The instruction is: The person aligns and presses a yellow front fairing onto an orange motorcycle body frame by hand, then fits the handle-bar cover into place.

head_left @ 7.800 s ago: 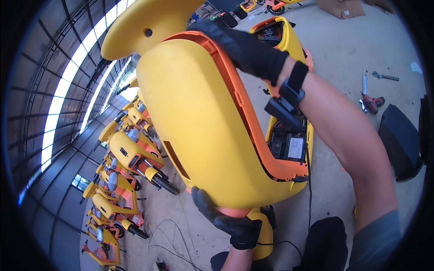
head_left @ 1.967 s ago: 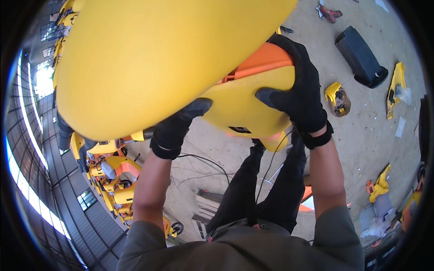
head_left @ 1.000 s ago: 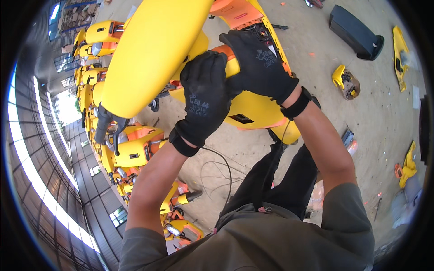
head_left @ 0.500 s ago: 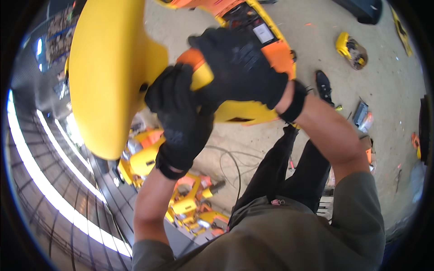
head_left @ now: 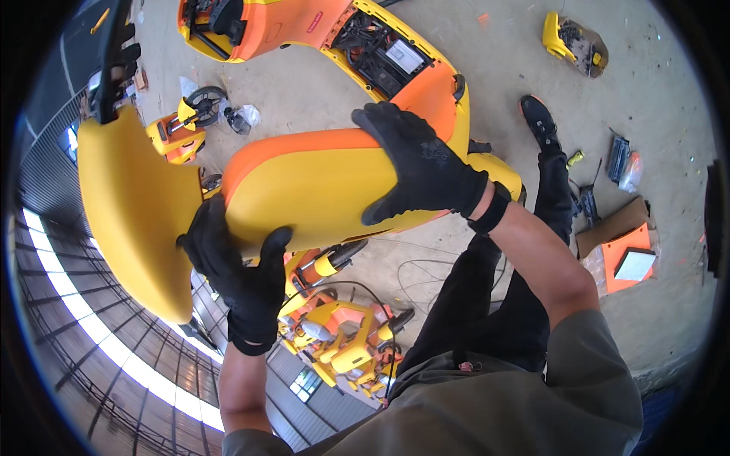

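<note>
I hold a large yellow plastic shell panel (head_left: 304, 190) with an orange rim, lifted in front of me. My left hand (head_left: 236, 277), in a black glove, grips its lower edge where the panel bends into a broad yellow flap (head_left: 137, 213). My right hand (head_left: 418, 167), also gloved in black, lies flat over the panel's right end. Behind the panel lies a yellow and orange machine body (head_left: 365, 45) with its cover off, dark parts and wiring showing inside.
Several yellow and orange machines (head_left: 342, 342) stand in a row at lower left. On the concrete floor lie a yellow part (head_left: 570, 38), small tools (head_left: 601, 175), a cardboard piece with an orange box (head_left: 623, 262), and black cables (head_left: 411, 273). My black shoe (head_left: 540, 121) is near the tools.
The panel has swung from nearly upright to lying across in front of me. My right hand slid to its right end and my left hand dropped to its lower edge.
</note>
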A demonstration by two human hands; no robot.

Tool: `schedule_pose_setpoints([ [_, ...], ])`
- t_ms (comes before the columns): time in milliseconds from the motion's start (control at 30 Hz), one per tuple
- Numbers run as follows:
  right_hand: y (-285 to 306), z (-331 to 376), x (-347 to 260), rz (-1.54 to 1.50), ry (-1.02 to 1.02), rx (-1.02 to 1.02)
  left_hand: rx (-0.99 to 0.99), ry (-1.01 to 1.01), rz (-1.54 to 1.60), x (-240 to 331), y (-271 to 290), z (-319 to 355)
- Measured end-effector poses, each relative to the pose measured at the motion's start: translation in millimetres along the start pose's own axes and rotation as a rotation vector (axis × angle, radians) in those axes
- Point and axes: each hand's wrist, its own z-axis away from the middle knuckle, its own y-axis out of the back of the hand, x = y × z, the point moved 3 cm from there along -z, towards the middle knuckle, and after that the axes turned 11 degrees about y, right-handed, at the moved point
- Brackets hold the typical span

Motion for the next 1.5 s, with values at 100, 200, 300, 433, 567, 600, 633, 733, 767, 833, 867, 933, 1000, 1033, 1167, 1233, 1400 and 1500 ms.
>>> schedule_pose_setpoints([
  [100, -5.7, 1.5, 3.5, -0.04, 0.023, 0.038, -0.038, 0.083, 0.008, -2.4, 3.4, 2.4],
  [200, -4.2, -3.2, 4.6, -0.149, 0.041, 0.063, -0.064, 0.101, -0.035, 0.2, 6.0, 2.7],
  [300, -4.8, -3.9, 6.5, -0.207, -0.003, 0.043, -0.129, 0.159, -0.024, 3.1, 7.8, 3.8],
  [433, 0.3, -6.7, 7.3, -0.127, 0.049, 0.11, -0.126, 0.129, -0.072, 1.4, 6.4, 2.9],
  [567, -1.2, -9.1, 8.2, -0.183, 0.049, 0.098, -0.124, 0.146, -0.111, -4.0, 9.6, 4.7],
  [600, -1.5, -10.9, 8.5, -0.181, 0.048, 0.091, -0.125, 0.15, -0.107, -3.4, 9.9, 4.7],
  [633, -2.9, -12.9, 8.3, -0.23, 0.041, 0.059, -0.123, 0.156, -0.103, -1.6, 10.7, 5.0],
  [733, -6.4, -5.6, 14.3, -0.23, 0.045, 0.124, -0.106, 0.189, -0.078, 4.2, 6.8, 0.9],
  [767, -9.0, -3.7, 10.8, -0.199, 0.062, 0.193, -0.119, 0.144, -0.12, 6.6, 9.5, -1.0],
  [833, -10.2, -3.4, 12.9, -0.204, 0.047, 0.153, -0.129, 0.174, -0.15, 6.2, 8.8, 3.0],
  [867, -8.1, -7.2, 15.1, -0.201, 0.051, 0.111, -0.126, 0.176, -0.151, 6.2, 6.8, 3.9],
  [933, -8.9, -7.6, 13.8, -0.219, 0.029, 0.098, -0.104, 0.19, -0.11, 5.2, 6.0, 4.3],
  [1000, -12.3, -7.7, 16.5, -0.271, 0.046, 0.132, -0.086, 0.197, -0.075, 5.8, 4.8, 3.1],
  [1033, -10.2, -7.9, 18.4, -0.269, 0.052, 0.135, -0.075, 0.204, -0.038, 6.5, 4.4, 2.6],
  [1167, -5.0, -9.3, 13.8, -0.152, 0.037, 0.08, -0.023, 0.171, 0.076, 5.4, 1.0, 1.8],
  [1233, -2.5, -11.2, 13.1, -0.159, 0.04, 0.061, -0.052, 0.201, -0.037, 8.9, 6.2, 1.9],
  [1400, -3.3, -2.0, 14.3, -0.219, -0.022, 0.074, -0.04, -0.045, -0.099, 77.7, 1.1, -7.2],
  [1500, 1.4, 1.7, 17.8, -0.207, -0.026, 0.081, -0.402, -0.236, -0.162, 125.7, -40.4, -25.6],
])
